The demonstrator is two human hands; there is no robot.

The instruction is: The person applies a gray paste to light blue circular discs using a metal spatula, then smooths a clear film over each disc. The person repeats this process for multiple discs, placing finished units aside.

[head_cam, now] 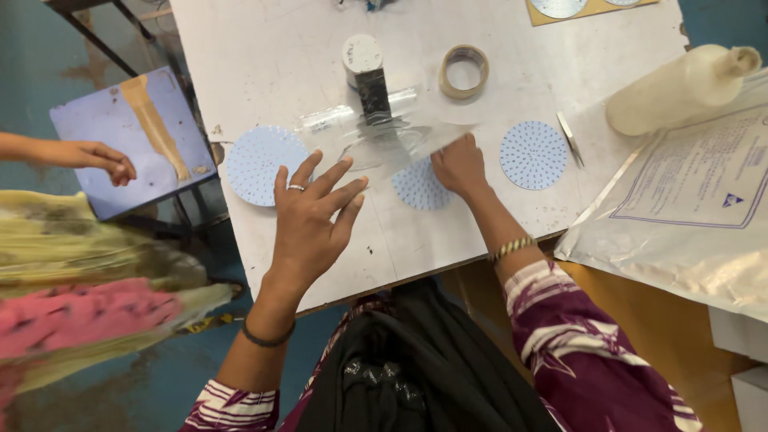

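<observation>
The right hand [458, 166] is pressed down, fingers curled, on a perforated blue disc [418, 188] at centre frame, and the near edge of a clear plastic sleeve [376, 136] appears pinched beneath it, though a firm grip cannot be confirmed. The left hand [312, 216] is spread wide and flat, holding nothing, hovering just left of that disc. The sleeve is stretched left to right, just above both hands. A second disc [260, 164] is seen left, a third [533, 154] right, on the white surface [264, 48].
</observation>
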